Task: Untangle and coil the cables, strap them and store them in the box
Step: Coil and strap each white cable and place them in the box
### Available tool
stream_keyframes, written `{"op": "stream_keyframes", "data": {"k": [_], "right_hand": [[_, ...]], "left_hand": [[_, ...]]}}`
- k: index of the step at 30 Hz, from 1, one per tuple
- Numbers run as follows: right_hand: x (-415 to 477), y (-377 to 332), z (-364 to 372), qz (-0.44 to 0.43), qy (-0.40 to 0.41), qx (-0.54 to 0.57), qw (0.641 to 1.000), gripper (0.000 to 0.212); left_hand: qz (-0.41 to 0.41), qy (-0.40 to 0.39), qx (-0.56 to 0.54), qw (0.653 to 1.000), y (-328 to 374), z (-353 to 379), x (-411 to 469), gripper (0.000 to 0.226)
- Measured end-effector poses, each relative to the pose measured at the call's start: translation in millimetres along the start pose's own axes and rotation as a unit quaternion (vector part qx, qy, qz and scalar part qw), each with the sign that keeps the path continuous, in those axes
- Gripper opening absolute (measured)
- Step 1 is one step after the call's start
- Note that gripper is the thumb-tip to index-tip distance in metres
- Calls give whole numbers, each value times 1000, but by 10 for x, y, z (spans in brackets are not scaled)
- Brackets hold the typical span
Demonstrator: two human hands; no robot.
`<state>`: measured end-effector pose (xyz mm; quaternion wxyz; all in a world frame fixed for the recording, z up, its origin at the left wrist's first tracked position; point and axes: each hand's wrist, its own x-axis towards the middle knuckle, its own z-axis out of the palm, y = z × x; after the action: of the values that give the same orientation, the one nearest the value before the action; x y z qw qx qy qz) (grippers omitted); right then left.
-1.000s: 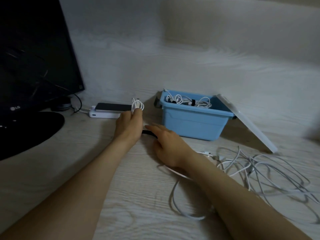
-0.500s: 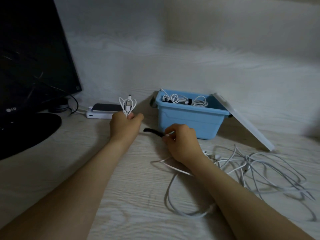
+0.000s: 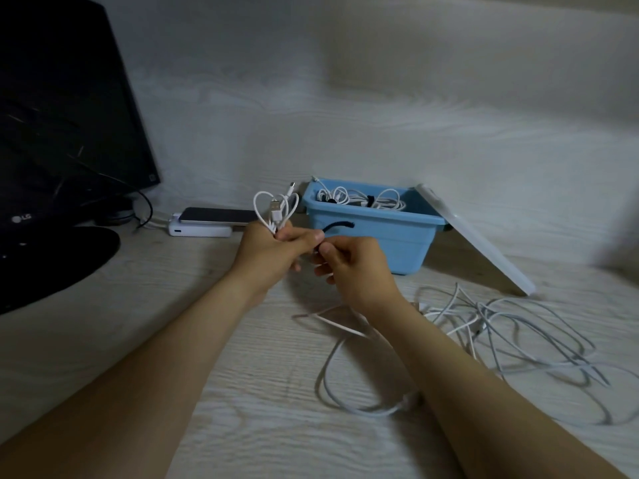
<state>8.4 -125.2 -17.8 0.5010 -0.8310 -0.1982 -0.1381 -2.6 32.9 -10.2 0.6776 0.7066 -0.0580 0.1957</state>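
Coiled white cable [image 3: 275, 210] is gripped in left hand [image 3: 268, 252]; right hand [image 3: 352, 267] pinches black strap [image 3: 337, 226].

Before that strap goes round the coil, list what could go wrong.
1. The left hand grips the small coiled cable only at its base. Its loops and plugs stand free above, so they may spring apart during wrapping.
2. The right hand pinches the black strap by one end, so it could slip out.
3. A loose white cable lies under the right forearm, and moving that arm may drag the tangled cables.
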Motion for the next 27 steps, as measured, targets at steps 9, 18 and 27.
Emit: {"op": "stream_keyframes", "data": {"k": [9, 18, 27], "right_hand": [[29, 63, -31, -63, 41, -118, 990, 24], [12, 83, -36, -78, 61, -158, 982, 13], [-3, 28, -82, -49, 44, -158, 985, 20]], "left_hand": [[-29, -29, -16, 999, 17, 24, -38, 27], [-37, -23, -55, 998, -43, 84, -52, 41], [-28, -31, -50, 998, -70, 81, -35, 47]]}}
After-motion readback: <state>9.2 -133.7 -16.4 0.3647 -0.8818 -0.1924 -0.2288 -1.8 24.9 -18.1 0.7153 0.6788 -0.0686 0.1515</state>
